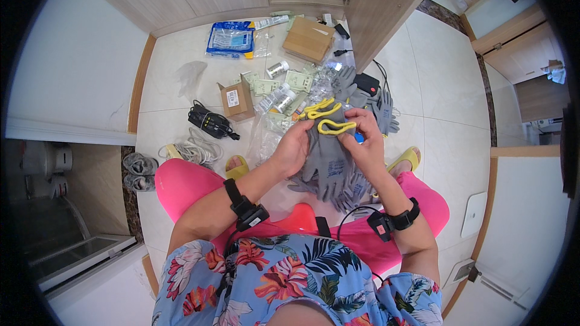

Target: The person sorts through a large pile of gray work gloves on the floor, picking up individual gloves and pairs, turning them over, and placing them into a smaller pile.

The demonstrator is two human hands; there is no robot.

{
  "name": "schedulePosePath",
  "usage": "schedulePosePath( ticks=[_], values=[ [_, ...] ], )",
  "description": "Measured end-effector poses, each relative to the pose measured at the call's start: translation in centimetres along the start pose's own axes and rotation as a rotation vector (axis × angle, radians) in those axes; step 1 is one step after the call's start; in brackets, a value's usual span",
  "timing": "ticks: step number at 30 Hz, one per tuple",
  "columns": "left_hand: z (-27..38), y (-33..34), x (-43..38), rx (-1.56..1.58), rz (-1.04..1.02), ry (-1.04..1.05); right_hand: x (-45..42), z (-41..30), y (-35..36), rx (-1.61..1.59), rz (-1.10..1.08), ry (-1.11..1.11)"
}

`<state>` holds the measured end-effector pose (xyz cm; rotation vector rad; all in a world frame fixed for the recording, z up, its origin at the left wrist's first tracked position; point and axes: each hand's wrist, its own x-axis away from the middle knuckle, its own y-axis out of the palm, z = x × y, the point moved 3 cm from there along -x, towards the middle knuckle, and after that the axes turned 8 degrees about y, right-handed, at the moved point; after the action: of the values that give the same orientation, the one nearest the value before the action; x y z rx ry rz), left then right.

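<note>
Several grey work gloves with yellow cuffs (331,156) are held together between my hands, their fingers hanging downward. My left hand (293,148) grips the bundle's left side near the cuffs. At the right, my right hand (365,142) holds the yellow cuff edge of the front glove between thumb and fingers. More grey gloves (358,190) lie on the floor beneath the held ones, partly hidden by them. Another group of grey gloves (385,111) lies beyond my right hand.
Ahead on the tiled floor lie a small open carton (237,102), a larger cardboard box (309,40), white bottles (284,101), a blue package (231,40) and clear plastic. A black power adapter (210,121) and a coiled white cable (197,149) lie left. An open cabinet door (385,4) stands ahead.
</note>
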<state>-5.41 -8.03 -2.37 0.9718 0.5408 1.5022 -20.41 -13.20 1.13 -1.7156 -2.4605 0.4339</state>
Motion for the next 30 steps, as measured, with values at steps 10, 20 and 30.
schedulePosePath(
  ticks=[10, 20, 30],
  values=[
    [0.3, 1.0, 0.8, -0.187, -0.154, 0.047, -0.1, 0.7, 0.3, -0.044, -0.014, 0.09],
    [-0.3, -0.5, 0.0, -0.696, -0.142, 0.169, 0.1, -0.5, 0.8, -0.22, -0.056, 0.17],
    [0.5, 0.2, 0.8, -1.343, -0.245, 0.276, 0.2, -1.9, 0.4, 0.383, -0.371, -0.048]
  ],
)
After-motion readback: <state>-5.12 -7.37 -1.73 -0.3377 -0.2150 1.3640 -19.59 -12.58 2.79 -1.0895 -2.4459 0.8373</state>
